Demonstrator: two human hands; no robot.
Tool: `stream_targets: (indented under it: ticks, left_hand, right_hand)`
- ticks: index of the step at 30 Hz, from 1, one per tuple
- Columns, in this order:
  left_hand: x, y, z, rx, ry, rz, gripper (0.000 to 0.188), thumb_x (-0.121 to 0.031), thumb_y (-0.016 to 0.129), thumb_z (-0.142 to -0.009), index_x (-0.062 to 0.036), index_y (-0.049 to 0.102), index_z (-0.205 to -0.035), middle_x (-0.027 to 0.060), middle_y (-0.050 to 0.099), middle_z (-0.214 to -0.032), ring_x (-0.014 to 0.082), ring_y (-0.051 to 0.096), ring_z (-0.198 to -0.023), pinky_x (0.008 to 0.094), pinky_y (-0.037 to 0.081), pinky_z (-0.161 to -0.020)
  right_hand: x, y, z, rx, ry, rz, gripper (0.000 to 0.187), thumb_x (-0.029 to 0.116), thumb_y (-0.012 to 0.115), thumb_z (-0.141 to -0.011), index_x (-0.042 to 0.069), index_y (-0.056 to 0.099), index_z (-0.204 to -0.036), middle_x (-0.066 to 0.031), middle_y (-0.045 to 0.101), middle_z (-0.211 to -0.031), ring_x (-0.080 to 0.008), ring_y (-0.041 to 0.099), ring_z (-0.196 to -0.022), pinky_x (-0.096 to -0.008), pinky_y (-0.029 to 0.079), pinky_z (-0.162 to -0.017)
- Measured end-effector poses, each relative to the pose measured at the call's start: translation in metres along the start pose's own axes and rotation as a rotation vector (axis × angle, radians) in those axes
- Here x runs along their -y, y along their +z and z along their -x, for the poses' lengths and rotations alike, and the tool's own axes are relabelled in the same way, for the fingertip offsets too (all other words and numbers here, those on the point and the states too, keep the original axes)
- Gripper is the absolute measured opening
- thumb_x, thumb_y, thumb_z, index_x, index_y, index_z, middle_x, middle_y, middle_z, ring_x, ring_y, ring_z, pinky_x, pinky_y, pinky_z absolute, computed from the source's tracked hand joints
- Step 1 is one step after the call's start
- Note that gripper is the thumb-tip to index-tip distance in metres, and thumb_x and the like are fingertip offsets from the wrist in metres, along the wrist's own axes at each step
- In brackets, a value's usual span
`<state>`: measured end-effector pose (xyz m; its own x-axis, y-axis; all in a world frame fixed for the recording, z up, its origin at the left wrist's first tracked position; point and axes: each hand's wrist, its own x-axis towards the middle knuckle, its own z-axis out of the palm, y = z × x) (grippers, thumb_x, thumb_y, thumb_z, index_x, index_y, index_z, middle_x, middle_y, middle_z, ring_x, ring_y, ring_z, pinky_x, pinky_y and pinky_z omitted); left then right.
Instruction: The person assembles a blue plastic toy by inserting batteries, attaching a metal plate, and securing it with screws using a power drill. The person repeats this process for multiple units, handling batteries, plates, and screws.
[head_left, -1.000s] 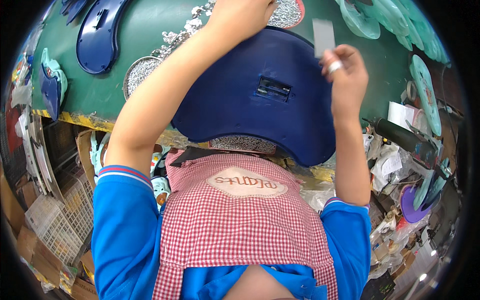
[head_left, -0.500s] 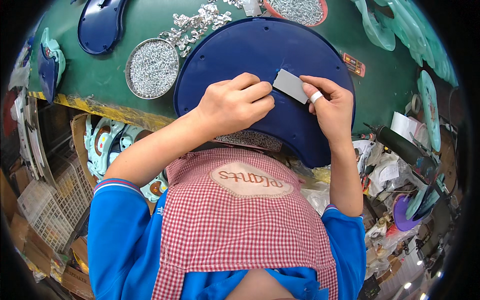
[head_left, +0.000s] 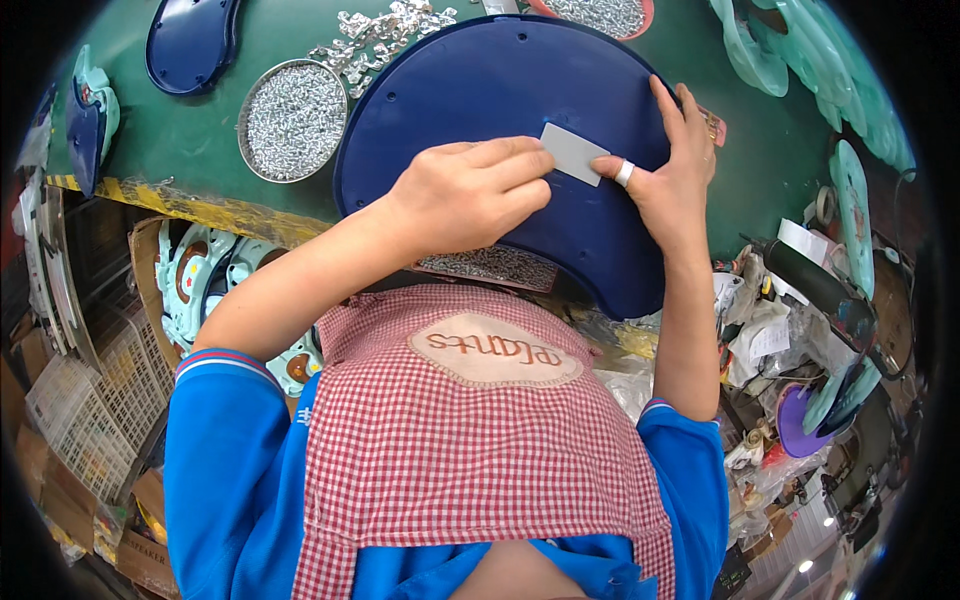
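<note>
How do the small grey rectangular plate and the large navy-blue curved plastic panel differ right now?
The small grey rectangular plate is far smaller than the large navy-blue curved plastic panel. The plate has straight edges and corners; the panel has a rounded, kidney-like outline. The plate looks plain; the panel has small dark round spots near its rim. Both look smooth.

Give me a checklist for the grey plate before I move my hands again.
1. Left hand at plate: ok, fingertips at its left edge.
2. Right hand at plate: ok, thumb at its right edge.
3. Plate over panel: ok, near its middle.
4. Plate seated flush: cannot tell from above.
5. Plate edges uncovered: not ok, fingers overlap them.
6. Metal parts nearby: ok, left of panel.
</note>
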<state>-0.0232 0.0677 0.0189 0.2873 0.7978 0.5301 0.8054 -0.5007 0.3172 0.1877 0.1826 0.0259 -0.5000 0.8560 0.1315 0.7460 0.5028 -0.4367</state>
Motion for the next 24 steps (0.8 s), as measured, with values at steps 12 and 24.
stream_targets:
  ticks: [12,24]
  left_hand:
    - [0.009,-0.012,0.004,-0.046,-0.246,0.144,0.015,-0.012,0.077,-0.071,-0.0075,0.068,-0.082,0.0016,0.064,-0.077,0.0183,0.059,-0.067,0.0278,0.049,-0.061]
    - [-0.018,-0.007,0.021,-0.068,-0.196,0.281,0.016,-0.017,0.074,-0.073,-0.0086,0.065,-0.083,0.0005,0.063,-0.078,0.0163,0.063,-0.072,0.0265,0.053,-0.061]
  right_hand:
    - [-0.128,-0.072,0.076,-1.054,0.196,-0.408,0.061,0.032,0.066,-0.089,-0.011,0.042,-0.124,-0.0240,0.057,-0.111,-0.0291,0.061,-0.095,-0.0357,0.054,-0.082]
    - [0.072,-0.040,0.036,-0.113,-0.332,-1.508,0.089,0.061,0.065,-0.081,0.015,0.027,-0.148,-0.0036,0.054,-0.083,-0.0168,0.052,-0.073,-0.0391,0.044,-0.074]
